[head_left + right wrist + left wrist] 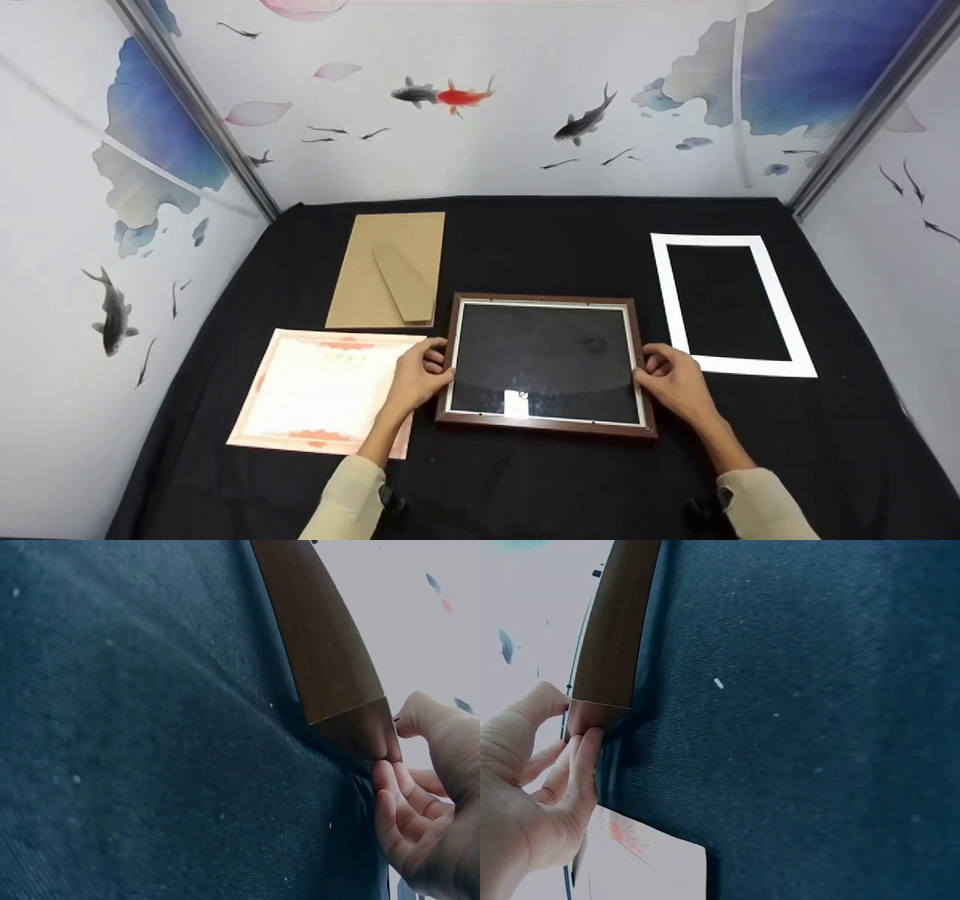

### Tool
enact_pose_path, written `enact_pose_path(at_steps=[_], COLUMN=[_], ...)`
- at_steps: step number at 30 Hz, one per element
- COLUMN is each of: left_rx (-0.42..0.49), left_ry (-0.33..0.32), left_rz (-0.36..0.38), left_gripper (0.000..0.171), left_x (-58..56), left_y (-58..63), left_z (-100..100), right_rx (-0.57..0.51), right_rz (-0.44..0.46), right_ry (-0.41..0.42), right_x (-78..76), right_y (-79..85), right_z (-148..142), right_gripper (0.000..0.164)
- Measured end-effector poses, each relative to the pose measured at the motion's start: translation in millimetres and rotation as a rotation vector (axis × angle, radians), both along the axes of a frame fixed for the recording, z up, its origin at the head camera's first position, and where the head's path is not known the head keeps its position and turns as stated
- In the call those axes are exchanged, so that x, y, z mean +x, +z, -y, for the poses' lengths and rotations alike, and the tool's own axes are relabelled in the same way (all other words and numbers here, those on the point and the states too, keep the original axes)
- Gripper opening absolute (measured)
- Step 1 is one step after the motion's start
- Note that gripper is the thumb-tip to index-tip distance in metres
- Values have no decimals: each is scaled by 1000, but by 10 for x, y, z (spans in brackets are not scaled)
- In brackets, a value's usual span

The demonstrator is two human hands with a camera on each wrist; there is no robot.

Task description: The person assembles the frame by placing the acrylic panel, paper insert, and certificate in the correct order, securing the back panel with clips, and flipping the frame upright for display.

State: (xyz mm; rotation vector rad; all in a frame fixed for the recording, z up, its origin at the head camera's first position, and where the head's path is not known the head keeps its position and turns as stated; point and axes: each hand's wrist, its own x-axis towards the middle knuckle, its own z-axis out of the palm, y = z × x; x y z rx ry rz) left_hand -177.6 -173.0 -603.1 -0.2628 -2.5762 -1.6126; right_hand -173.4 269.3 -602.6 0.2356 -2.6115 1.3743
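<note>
A brown wooden picture frame (541, 424) with a silver inner edge lies on the black cloth, its glass dark and reflecting a bright patch. The left hand (415, 376) grips its left side, thumb on the top edge and fingers against the outer side. On the opposite side, the right hand (676, 381) holds the frame the same way. In the left wrist view, that hand (551, 772) pinches the brown side by a mitred corner of the frame (615, 637). The right wrist view has the other hand (431, 787) at another corner of the frame (322, 637).
A certificate sheet with an orange border (322, 390) lies left, partly under the left forearm. Behind it rests a tan backing board (356, 281) with a stand leg (405, 289). A white mat border (750, 366) lies right. Printed white panels (510, 165) enclose the table.
</note>
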Motion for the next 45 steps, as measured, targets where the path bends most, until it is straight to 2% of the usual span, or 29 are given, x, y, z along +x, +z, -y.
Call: enact_pose_path(at_steps=[4, 9, 19, 26, 33, 37, 42, 45], left_rx=[28, 53, 31, -6, -71, -74, -69, -74], left_ry=[0, 6, 24, 52, 75, 70, 60, 45], left_rz=[22, 9, -9, 29, 68, 108, 151, 136], left_gripper=[50, 50, 50, 50, 49, 50, 50, 45], left_x=[-33, -123, -293, -410, -414, -405, -360, -315], left_y=[-4, -4, 0, 43, 76, 106, 125, 133], left_z=[13, 28, -8, -87, -156, -162, -126, -97], right_rx=[-17, -48, -68, -19, 74, 127, 142, 130], right_rz=[-5, -28, -58, -42, 22, 53, 75, 69], right_ry=[10, 8, 13, 2, 13, 22, 43, 51], right_x=[-52, -183, -364, -474, -491, -469, -411, -358], right_y=[-34, -49, -105, -68, -11, 38, 66, 80], right_z=[-3, -6, -34, -76, -99, -109, -130, -138], right_gripper=[30, 31, 31, 30, 32, 35, 38, 40])
